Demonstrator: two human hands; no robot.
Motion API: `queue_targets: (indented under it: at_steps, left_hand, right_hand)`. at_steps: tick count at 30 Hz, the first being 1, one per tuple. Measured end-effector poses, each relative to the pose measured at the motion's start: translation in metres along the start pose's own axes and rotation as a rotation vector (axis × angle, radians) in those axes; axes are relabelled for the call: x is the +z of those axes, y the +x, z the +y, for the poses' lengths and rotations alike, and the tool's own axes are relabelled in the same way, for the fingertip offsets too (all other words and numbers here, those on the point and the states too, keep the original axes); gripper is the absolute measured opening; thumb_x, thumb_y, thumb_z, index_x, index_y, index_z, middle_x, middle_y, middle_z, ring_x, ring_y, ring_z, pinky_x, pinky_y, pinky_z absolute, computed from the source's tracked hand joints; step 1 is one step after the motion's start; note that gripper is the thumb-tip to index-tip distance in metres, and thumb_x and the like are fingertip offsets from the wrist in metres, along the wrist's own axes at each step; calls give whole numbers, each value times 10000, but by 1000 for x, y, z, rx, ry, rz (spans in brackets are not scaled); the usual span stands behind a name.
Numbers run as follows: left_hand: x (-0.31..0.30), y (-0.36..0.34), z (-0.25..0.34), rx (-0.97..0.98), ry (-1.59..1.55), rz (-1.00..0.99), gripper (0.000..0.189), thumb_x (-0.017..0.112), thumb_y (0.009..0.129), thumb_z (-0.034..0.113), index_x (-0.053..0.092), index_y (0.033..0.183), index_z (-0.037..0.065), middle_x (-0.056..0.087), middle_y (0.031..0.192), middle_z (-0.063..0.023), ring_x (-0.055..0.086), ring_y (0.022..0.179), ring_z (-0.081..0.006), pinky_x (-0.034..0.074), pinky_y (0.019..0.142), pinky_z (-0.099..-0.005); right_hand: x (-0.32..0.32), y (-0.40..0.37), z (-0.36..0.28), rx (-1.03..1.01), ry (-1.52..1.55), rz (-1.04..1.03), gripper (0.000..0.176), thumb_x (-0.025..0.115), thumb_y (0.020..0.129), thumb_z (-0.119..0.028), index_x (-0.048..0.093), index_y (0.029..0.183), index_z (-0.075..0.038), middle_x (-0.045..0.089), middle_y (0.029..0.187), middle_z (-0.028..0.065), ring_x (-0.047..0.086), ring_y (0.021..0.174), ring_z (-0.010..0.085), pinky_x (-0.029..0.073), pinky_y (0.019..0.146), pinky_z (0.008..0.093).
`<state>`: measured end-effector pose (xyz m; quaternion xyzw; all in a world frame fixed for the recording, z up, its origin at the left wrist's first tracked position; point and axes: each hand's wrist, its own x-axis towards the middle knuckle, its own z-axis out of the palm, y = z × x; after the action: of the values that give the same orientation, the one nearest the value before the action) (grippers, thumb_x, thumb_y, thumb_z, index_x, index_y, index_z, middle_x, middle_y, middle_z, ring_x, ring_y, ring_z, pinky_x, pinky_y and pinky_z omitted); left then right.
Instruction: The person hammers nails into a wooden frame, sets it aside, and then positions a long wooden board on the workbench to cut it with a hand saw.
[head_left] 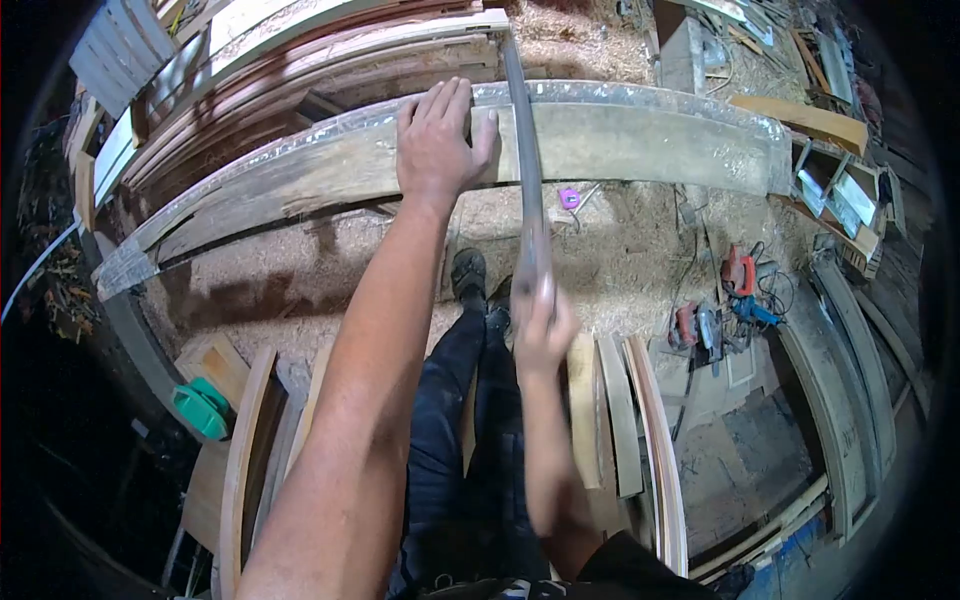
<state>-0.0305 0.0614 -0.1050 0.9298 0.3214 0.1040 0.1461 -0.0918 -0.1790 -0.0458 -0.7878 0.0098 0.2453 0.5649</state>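
My left hand [440,145] lies flat on a long wooden board [640,148], its fingers pointing to the far edge and its thumb spread to the right. Just right of it, a long narrow saw [523,130] crosses the board from the far side toward me. My right hand [545,330] is closed around the near end of the saw, somewhat blurred by motion. The handle is mostly hidden by the fingers.
A pink tape measure [569,198] lies beyond my right hand, near the board. Red and blue power tools [738,272] with cords are at the right. A green container [201,408] sits at the lower left. Wooden pieces [620,415] stand near my legs. Sawdust covers the ground.
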Motion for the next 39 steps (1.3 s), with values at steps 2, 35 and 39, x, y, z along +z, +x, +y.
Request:
queue_targets:
  at_steps: [2,35,39]
  left_hand:
    - [4,-3,-7,16,49,-19,555,563,942,433,613,1339,48,623,1367,-124,550,1306,-258,322,1149,-434]
    - [-6,4,-4,-34,-27,-10,491,542,970,441,662,1260,63,661,1288,-127,575,1261,-261,317,1147,-463]
    - [-9,6,-6,20,-54,-41,489,558,953,424,661,1263,60,666,1280,-126,578,1254,-254,336,1129,-453]
  right_hand:
    - [-33,-79,50,4,221,15,379,504,1034,-262,533,746,-18,492,610,-1,474,576,89,391,533,270]
    - [-105,-46,-9,11,92,-199,476,607,974,-459,596,910,12,576,690,1,532,607,78,418,544,248]
    - [-91,-77,-18,39,74,-133,454,586,971,-422,571,816,4,561,643,9,508,565,72,394,511,236]
